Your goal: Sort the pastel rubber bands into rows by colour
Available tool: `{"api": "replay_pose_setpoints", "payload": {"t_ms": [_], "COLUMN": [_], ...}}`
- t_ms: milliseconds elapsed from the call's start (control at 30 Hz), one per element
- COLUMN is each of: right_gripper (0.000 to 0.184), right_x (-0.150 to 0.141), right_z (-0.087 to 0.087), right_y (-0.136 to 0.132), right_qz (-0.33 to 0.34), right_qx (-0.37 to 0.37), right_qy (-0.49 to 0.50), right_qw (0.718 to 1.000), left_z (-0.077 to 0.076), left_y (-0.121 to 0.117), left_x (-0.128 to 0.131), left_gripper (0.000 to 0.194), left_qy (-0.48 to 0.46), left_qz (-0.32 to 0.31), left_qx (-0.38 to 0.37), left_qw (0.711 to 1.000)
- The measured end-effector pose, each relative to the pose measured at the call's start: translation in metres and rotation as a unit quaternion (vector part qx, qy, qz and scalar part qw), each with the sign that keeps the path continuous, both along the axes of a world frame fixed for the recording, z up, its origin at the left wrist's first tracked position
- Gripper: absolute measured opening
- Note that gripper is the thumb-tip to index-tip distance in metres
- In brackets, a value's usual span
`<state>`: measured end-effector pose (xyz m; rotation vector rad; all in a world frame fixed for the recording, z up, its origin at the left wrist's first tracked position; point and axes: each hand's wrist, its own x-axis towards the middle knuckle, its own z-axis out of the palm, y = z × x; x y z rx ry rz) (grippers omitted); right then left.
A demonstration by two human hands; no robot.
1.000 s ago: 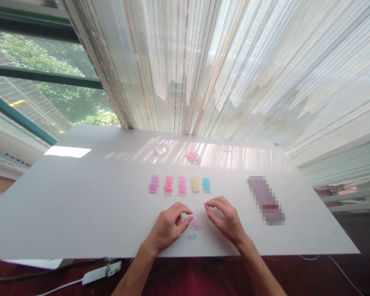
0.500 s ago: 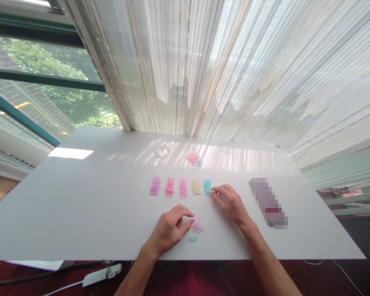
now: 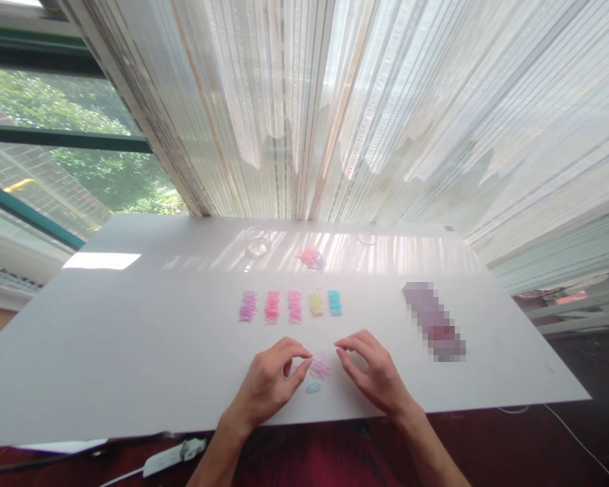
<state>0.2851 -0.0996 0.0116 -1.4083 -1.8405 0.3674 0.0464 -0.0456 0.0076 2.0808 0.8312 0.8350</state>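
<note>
A small loose pile of pink and lilac elastic bands (image 3: 319, 366) lies between my hands. My left hand (image 3: 271, 379) is at its left edge, thumb and index finger curled into a near pinch. Anything held there is too small to make out. My right hand (image 3: 373, 372) hovers just right of the pile, thumb and index apart, with nothing visible between them. Below the pile sits a small pale teal clump (image 3: 313, 387). Beyond the hands is a row of sorted bands: purple (image 3: 247, 306), coral pink (image 3: 271, 308), light pink (image 3: 295, 307), yellow (image 3: 316, 304) and turquoise (image 3: 334, 303).
A mixed heap of bands (image 3: 312, 258) lies farther back on the white table (image 3: 106, 352). Behind it are a clear round container (image 3: 257, 248) and another clear round piece (image 3: 366, 239). A blurred-out phone-like object (image 3: 435, 321) lies at right. Curtains (image 3: 284, 135) hang along the far edge.
My right hand has moved from the turquoise group back toward me, beside the loose pile. My left hand has stayed by the pile. The view has shifted slightly.
</note>
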Motion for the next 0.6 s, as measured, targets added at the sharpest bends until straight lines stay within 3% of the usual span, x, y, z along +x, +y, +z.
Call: {"api": "replay_pose_setpoints", "payload": {"t_ms": [133, 300, 600], "right_gripper": [0.011, 0.011, 0.015], "right_x": [-0.018, -0.029, -0.031], "right_z": [-0.006, -0.016, -0.017], "right_y": [-0.024, -0.037, -0.036], "right_qz": [0.042, 0.041, 0.040], "right_qx": [-0.026, -0.023, -0.005], "right_qy": [0.015, -0.018, 0.001], "right_qw": [0.999, 0.999, 0.999], "left_z": [0.006, 0.000, -0.002], "left_y": [-0.013, -0.024, -0.018], "left_x": [-0.011, -0.012, -0.008], "left_gripper": [0.008, 0.013, 0.011], "left_qy": [0.097, 0.171, 0.125], "left_qz": [-0.037, -0.025, -0.033], "left_qx": [0.014, 0.077, 0.114], "left_qw": [0.995, 0.982, 0.985]}}
